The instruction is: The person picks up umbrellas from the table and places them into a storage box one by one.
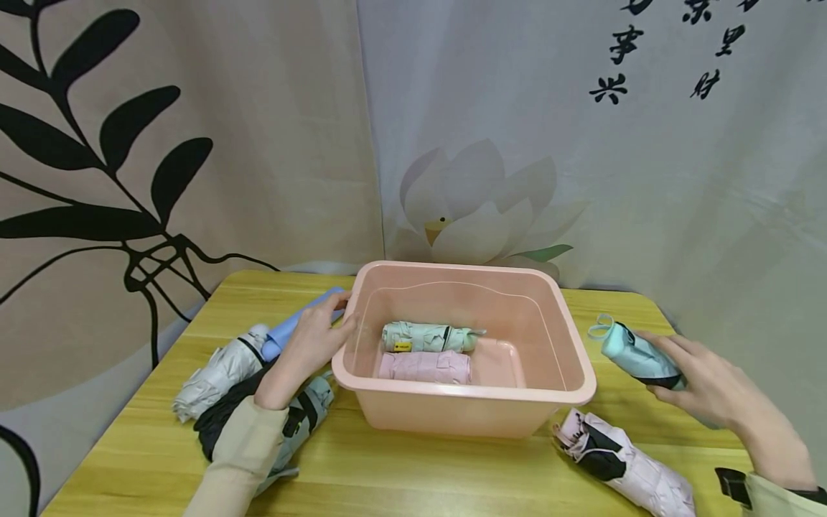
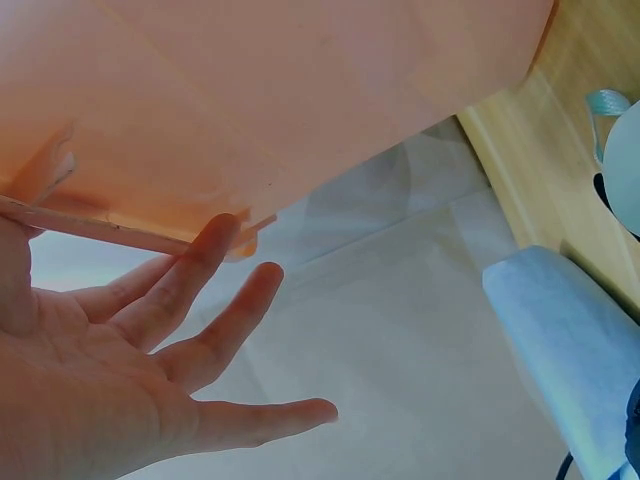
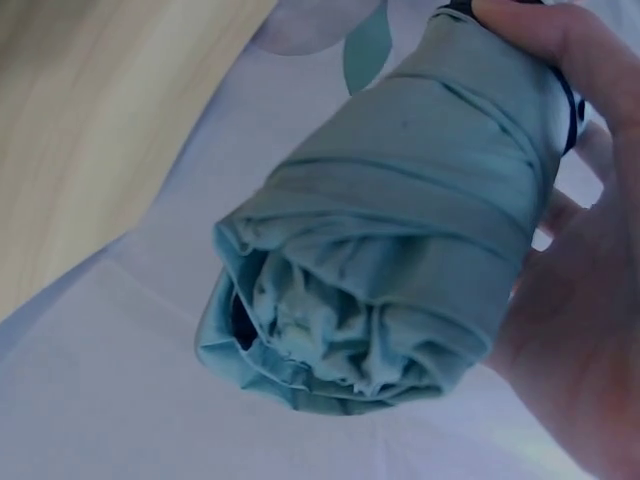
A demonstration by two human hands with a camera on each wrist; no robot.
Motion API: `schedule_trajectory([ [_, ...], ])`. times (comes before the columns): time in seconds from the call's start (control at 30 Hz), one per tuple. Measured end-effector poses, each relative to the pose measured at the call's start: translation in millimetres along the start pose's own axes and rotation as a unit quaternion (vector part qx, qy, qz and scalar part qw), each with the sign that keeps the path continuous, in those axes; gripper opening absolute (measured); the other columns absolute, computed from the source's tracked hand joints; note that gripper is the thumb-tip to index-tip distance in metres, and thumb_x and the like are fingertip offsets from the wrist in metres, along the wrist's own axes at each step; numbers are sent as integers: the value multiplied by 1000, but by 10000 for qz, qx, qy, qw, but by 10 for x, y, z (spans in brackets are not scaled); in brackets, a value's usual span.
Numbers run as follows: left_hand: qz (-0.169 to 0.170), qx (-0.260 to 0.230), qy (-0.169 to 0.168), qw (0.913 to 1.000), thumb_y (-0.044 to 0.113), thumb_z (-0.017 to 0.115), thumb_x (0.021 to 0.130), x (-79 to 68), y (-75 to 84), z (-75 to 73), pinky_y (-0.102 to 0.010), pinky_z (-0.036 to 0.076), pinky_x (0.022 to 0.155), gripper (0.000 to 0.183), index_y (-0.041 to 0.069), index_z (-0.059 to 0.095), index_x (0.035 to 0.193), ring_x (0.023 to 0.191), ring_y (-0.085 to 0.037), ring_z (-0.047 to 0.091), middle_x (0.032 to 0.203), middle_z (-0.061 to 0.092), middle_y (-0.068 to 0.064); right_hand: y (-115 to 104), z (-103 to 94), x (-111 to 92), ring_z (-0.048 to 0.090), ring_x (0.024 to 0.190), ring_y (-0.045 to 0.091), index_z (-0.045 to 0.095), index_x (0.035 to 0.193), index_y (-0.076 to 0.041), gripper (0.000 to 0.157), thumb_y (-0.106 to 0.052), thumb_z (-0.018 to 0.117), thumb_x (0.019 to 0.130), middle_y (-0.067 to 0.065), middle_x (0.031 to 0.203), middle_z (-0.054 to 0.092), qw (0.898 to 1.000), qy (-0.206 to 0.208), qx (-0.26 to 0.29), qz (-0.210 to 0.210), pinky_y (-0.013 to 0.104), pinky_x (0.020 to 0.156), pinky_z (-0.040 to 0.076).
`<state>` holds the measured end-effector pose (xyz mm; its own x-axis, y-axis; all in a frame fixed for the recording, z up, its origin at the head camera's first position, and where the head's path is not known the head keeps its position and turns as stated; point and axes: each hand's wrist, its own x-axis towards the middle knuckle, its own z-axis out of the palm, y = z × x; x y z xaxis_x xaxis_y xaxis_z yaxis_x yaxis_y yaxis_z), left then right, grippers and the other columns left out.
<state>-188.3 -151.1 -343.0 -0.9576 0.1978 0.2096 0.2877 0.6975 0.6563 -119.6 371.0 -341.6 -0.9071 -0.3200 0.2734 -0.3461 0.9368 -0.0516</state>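
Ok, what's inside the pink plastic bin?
A mint-green folded umbrella and, nearer the camera, a pale pink folded umbrella. The bin floor beneath them is covered; the near rim hides the near wall's inner side.

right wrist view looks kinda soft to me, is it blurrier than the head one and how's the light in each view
Right wrist view: soft and hazy with a bluish cast, the teal umbrella folds lacking crisp edges; head view: clearer, fairly evenly lit, lettering readable; left wrist view: the pink bin looks shaded, with a brighter patch behind the fingers.
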Motion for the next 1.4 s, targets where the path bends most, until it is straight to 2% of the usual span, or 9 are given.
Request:
schedule_trajectory([
  [0.13, -27, -23, -14, 10000, 28, 50, 92, -1, -1, 0, -49, 44, 94, 46, 10, 44, 133, 122, -32, 48, 128, 54, -16, -22, -59, 17, 58, 87, 36, 43, 133, -19, 81, -22, 82, 62, 16, 112, 56, 10000, 50, -50, -18, 48, 55, 45],
  [0.43, -17, -45, 6, 10000, 29, 50, 92, -5, 4, -6, -50, 43, 94, 47, 9, 44, 134, 122, -32, 48, 128, 55, -17, -79, -168, 55, 57, 86, 35, 43, 133, -22, 82, -22, 82, 61, 14, 110, 56, 9996, 209, -175, -126, 47, 51, 44],
  [1.0, 28, -29, 9, 10000, 28, 50, 92, -1, -10, 5, -49, 44, 93, 46, 9, 44, 134, 121, -32, 49, 127, 55, -17, -218, -391, 260, 57, 84, 33, 42, 133, -23, 85, -22, 83, 58, 12, 103, 58, 9967, 498, -407, -488, 46, 49, 43],
  [1.13, 61, -20, 30, 10000, 26, 50, 92, 4, -14, 9, -49, 44, 93, 46, 8, 44, 133, 121, -33, 49, 127, 55, -17, -292, -444, 328, 56, 87, 30, 41, 135, -25, 85, -23, 82, 60, 9, 104, 58, 9967, 481, -417, -513, 47, 52, 44],
  [1.4, 7, -40, 69, 10000, 25, 51, 92, 20, -22, 20, -50, 42, 95, 46, 7, 44, 133, 121, -33, 49, 126, 56, -17, -426, -505, 454, 56, 90, 29, 46, 132, -23, 80, -22, 81, 60, 7, 105, 59, 9958, 534, -327, -675, 48, 59, 45],
])
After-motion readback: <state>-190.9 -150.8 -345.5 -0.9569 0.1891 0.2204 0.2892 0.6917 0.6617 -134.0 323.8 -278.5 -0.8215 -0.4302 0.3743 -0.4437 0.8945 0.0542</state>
